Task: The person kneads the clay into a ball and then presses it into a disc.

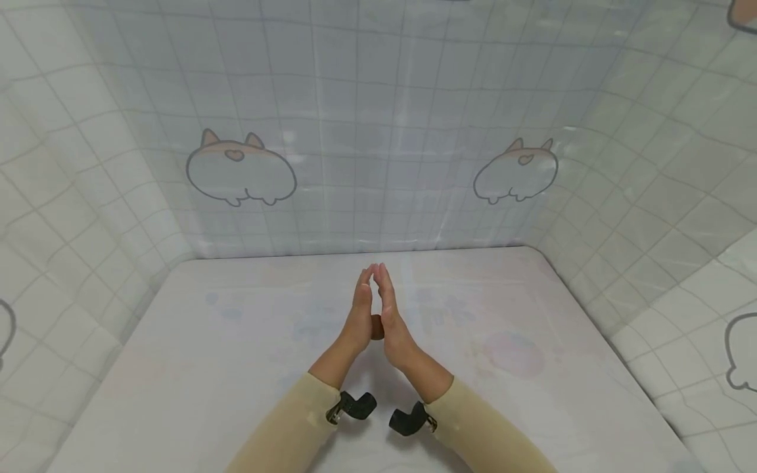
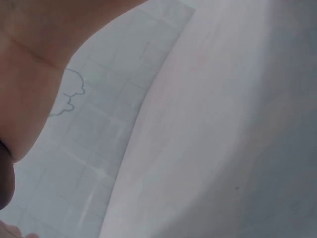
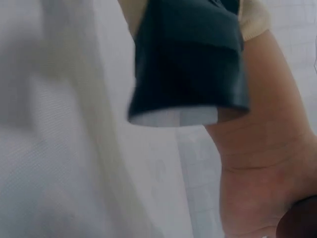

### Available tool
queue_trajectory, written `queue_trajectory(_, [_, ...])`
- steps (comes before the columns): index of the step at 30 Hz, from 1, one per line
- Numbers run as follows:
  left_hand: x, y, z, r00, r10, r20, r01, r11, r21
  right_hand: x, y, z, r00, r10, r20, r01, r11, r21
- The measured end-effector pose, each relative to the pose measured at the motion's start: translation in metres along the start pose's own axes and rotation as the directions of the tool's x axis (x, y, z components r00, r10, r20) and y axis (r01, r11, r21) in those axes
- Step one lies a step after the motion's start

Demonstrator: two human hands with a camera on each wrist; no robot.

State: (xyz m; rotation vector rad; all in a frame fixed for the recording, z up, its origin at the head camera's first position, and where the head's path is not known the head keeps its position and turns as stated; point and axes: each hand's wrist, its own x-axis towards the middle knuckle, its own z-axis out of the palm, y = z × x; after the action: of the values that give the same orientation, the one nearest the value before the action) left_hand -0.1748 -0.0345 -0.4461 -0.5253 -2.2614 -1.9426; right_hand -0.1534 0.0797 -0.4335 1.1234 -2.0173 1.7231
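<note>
A small brown rounded lump (image 1: pixel 377 327) sits between the two palms, near their heels, at the middle of the head view. My left hand (image 1: pixel 359 315) presses it from the left, fingers straight and pointing away. From the other side my right hand (image 1: pixel 395 328) presses with its fingers also extended. The fingertips of both hands meet at the top. Only the edge of the brown lump (image 2: pixel 6 179) appears at the far left of the left wrist view. In the right wrist view, the lump (image 3: pixel 299 220) lies against a palm at the bottom right corner.
Beneath the hands spreads a pale table surface (image 1: pixel 236 355) with faint coloured patches. White grid-patterned sheets (image 1: pixel 378 144) with cartoon drawings rise at the back and both sides. A dark wrist camera (image 1: pixel 357 406) on the left sleeve faces another dark camera (image 1: pixel 408 420) on the right.
</note>
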Motion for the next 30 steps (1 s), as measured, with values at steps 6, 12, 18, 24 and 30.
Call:
queue_trajectory(6, [-0.006,0.000,0.006,0.993,-0.065,0.098,0.073,0.994,-0.084,0.004,0.000,-0.004,1.000,-0.002,-0.028,0.001,1.000,-0.020])
queue_trajectory(12, [-0.014,0.005,0.011,0.988,-0.064,0.140,0.070,0.997,-0.042,0.010,0.000,-0.011,0.995,0.051,-0.082,-0.053,0.998,-0.030])
queue_trajectory(18, [-0.019,0.009,0.012,0.990,0.026,0.137,-0.016,0.997,-0.070,0.015,0.006,-0.016,0.987,0.092,-0.132,-0.103,0.991,-0.081])
queue_trajectory(24, [-0.023,0.011,0.015,0.982,0.081,0.172,-0.056,0.988,-0.142,0.020,0.014,-0.021,0.975,0.141,-0.169,-0.159,0.982,-0.101])
queue_trajectory(30, [-0.025,0.014,0.016,0.976,0.146,0.159,-0.108,0.967,-0.230,0.024,-0.006,-0.023,0.965,0.218,-0.146,-0.231,0.970,-0.075])
